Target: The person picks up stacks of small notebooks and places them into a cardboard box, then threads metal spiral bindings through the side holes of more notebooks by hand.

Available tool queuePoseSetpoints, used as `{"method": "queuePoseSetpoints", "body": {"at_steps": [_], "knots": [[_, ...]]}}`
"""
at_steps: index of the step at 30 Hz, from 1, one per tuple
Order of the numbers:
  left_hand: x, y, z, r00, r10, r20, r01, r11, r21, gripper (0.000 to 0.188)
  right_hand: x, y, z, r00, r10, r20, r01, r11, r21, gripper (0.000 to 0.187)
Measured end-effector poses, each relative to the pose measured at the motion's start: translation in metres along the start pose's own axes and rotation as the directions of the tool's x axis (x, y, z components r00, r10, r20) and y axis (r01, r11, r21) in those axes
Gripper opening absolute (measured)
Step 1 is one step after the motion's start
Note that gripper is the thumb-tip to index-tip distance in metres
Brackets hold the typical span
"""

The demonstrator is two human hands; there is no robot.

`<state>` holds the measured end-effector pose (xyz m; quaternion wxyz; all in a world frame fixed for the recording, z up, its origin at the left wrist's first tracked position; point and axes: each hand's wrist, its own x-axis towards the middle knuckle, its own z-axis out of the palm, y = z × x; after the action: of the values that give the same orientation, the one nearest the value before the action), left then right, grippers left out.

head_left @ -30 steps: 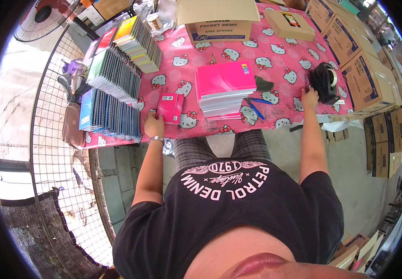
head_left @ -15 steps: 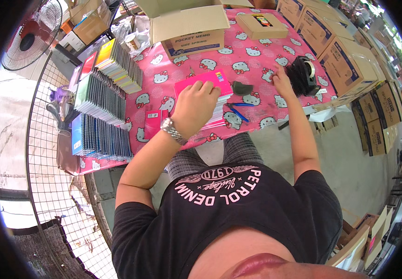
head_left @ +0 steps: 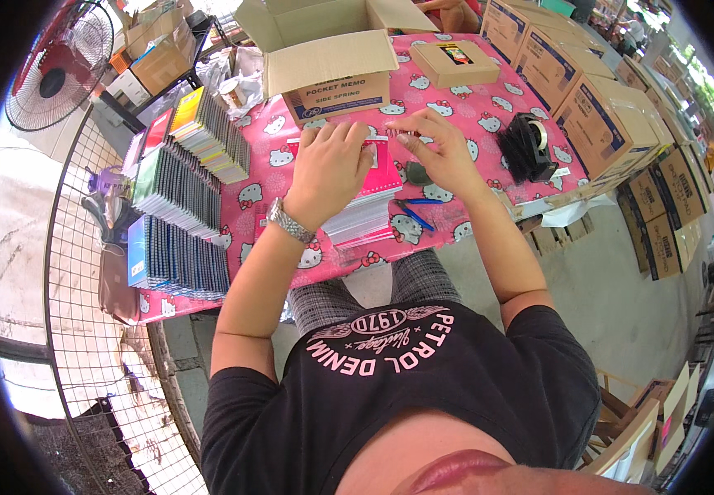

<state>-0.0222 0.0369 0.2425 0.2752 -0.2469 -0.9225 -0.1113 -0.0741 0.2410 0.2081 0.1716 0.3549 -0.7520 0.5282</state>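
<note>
A stack of pocket notebooks (head_left: pixel 357 221) with white page edges stands at the table's near side, a pink-covered notebook (head_left: pixel 383 175) on top. My left hand (head_left: pixel 330 169) rests over its left part, fingers curled and thumb at the cover; its exact grip is partly hidden. My right hand (head_left: pixel 444 157) is closed at the cover's far right edge, thumb and forefinger pinching what looks like a thin spiral wire (head_left: pixel 402 132). Right of the stack lie blue-handled pliers (head_left: pixel 416 211) and a small dark curved piece (head_left: pixel 416 173), partly behind my right hand.
Rows of spiral notebooks in yellow (head_left: pixel 208 136), green (head_left: pixel 174 191) and blue (head_left: pixel 179 260) line the left side. An open carton (head_left: pixel 336 97) and a flat box (head_left: pixel 456 64) stand behind. A tape dispenser (head_left: pixel 543 148) touches a black bristly bundle (head_left: pixel 518 150). Cartons (head_left: pixel 588 115) flank the right.
My right hand has moved left from beside the black bundle to the stack. My left hand has shifted slightly left. The loose pink notebook left of the stack no longer shows there.
</note>
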Motion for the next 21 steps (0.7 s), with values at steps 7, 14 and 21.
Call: {"method": "queuePoseSetpoints", "body": {"at_steps": [7, 14, 21], "knots": [[-0.007, 0.004, 0.003, 0.999, -0.01, -0.048, 0.01, 1.0, -0.01, 0.017, -0.001, -0.011, -0.002, 0.966, -0.257, -0.035, 0.232, 0.916, -0.327, 0.021], [-0.005, 0.005, -0.002, 0.999, -0.032, -0.001, 0.032, 0.999, -0.042, 0.015, -0.004, -0.014, -0.001, 0.965, -0.262, 0.001, 0.257, 0.945, -0.202, 0.022], [-0.007, 0.003, 0.0, 0.999, -0.023, -0.043, 0.02, 0.998, -0.066, 0.014, -0.002, -0.027, -0.011, 0.991, 0.078, 0.105, -0.083, 0.995, 0.047, 0.022]]}}
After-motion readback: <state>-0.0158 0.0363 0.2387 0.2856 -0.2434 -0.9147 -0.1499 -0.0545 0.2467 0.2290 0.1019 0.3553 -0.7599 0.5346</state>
